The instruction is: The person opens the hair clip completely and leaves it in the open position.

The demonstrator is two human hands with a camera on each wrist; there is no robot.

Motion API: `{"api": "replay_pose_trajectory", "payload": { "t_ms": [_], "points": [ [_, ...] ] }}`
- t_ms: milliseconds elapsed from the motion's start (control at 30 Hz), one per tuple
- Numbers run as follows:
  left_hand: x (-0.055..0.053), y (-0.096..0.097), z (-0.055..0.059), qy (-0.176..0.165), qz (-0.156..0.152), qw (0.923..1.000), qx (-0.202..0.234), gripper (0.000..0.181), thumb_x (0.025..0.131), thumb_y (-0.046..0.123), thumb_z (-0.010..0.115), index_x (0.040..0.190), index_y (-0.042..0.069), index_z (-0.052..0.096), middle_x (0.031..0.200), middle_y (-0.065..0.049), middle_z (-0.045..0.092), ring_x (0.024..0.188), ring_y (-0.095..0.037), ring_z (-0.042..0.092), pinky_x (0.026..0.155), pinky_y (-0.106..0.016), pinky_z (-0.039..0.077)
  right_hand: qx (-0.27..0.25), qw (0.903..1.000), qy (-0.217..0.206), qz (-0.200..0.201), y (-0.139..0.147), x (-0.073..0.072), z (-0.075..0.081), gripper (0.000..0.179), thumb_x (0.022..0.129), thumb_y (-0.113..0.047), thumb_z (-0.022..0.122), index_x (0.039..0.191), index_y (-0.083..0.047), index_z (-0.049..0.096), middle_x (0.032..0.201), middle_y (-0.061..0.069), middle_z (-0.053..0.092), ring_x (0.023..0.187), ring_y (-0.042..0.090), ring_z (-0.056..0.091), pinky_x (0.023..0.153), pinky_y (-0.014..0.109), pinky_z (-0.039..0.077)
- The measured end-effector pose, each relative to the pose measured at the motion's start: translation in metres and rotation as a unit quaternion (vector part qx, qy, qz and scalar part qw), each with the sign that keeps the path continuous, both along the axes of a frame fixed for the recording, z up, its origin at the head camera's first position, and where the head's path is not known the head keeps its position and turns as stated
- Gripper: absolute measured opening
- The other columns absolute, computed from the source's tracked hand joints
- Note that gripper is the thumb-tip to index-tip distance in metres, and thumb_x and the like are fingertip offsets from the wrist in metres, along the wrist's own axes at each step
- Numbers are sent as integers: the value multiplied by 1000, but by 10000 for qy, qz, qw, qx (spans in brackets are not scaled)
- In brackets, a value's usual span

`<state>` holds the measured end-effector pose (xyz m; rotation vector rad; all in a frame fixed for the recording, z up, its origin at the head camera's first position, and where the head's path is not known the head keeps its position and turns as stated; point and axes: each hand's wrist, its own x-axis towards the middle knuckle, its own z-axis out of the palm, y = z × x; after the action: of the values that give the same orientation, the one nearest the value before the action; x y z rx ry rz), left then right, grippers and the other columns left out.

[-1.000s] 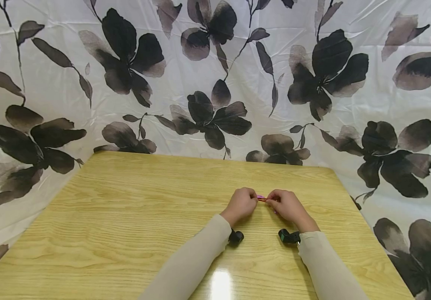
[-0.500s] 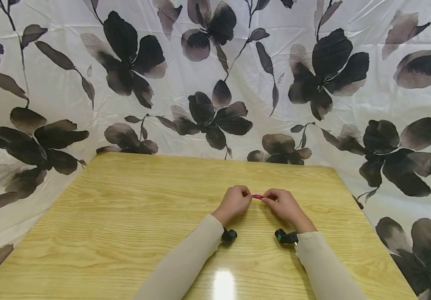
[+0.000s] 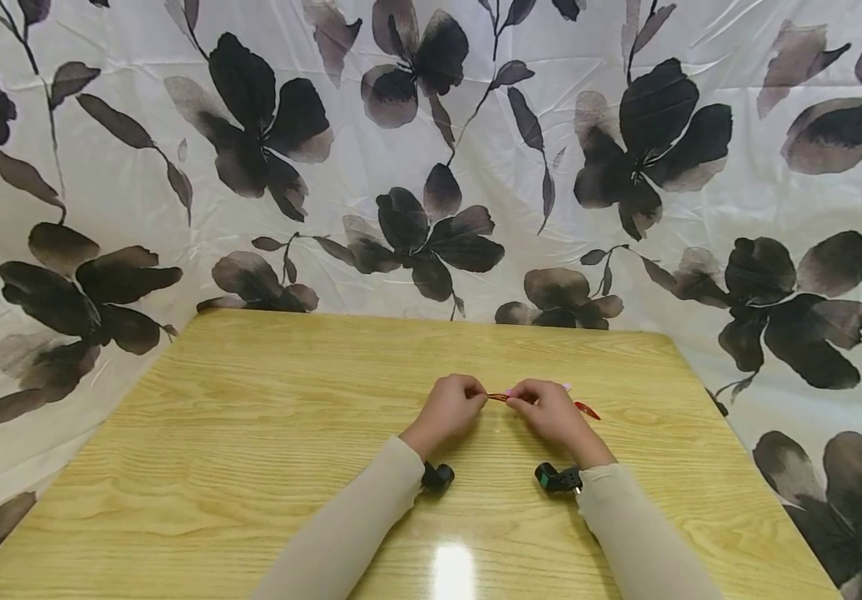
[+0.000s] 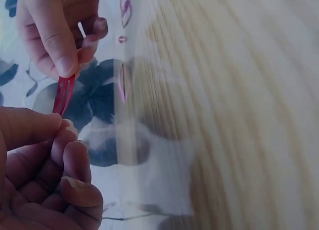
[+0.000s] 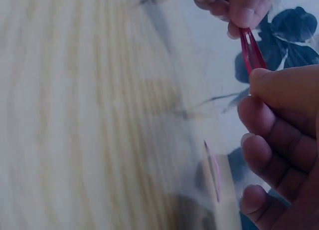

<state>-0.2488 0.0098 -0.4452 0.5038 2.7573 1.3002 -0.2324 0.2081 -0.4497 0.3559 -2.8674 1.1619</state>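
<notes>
A red snap hair clip (image 4: pixel 63 95) is stretched between my two hands above the table. My left hand (image 3: pixel 455 407) pinches one end between thumb and forefinger, its other fingers curled in loosely. At the opposite end, my right hand (image 3: pixel 551 410) pinches the clip with thumb and forefinger. The clip's slotted body shows clearly in the right wrist view, where its middle (image 5: pixel 251 50) lies bare between the fingertips. Just beyond the right hand, another red hair clip (image 3: pixel 588 410) lies on the table, partly covered by that hand.
A pink hair clip (image 4: pixel 123 84) lies on the wood tabletop (image 3: pixel 288 433), with a second pinkish clip (image 4: pixel 126 8) farther along. Floral cloth (image 3: pixel 431 150) hangs behind the table's far edge. Both wrists carry small black cameras.
Both hands have moved left together, keeping the pinched red hair clip between them. The red clip and a bit of pink beside the right hand have come into sight.
</notes>
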Motion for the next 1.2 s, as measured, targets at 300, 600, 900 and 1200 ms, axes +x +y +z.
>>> {"api": "replay_pose_trajectory", "payload": {
  "t_ms": [300,600,900,1200],
  "points": [
    [4,-17,0,-139,199,9996,119,18,96,19,59,95,9,73,90,0,69,82,-14,58,76,-32,49,-315,9991,272,-14,-14,-2,-8,11,94,-27,64,97,-19,71,92,-2,69,82,13,58,72,31,46],
    [8,-31,-2,-298,289,9989,233,18,96,21,59,96,9,73,91,0,67,83,-15,57,76,-33,48,-766,9968,-67,-217,-27,0,-15,13,93,-30,65,98,-21,72,90,-4,69,81,13,58,72,30,47],
    [14,-45,-4,-292,225,9990,252,17,95,20,61,93,9,73,85,1,67,77,-15,55,72,-31,46,-1026,9946,-125,-35,-35,2,-21,7,89,-28,71,92,-22,72,84,-6,68,76,13,56,66,28,45],
    [14,-53,-9,-338,101,9983,466,16,97,23,60,95,13,73,89,2,68,81,-15,56,77,-33,47,-1182,9928,-190,21,-42,7,-24,8,90,-27,70,93,-20,72,85,-5,67,77,13,55,68,29,45]
  ]
}}
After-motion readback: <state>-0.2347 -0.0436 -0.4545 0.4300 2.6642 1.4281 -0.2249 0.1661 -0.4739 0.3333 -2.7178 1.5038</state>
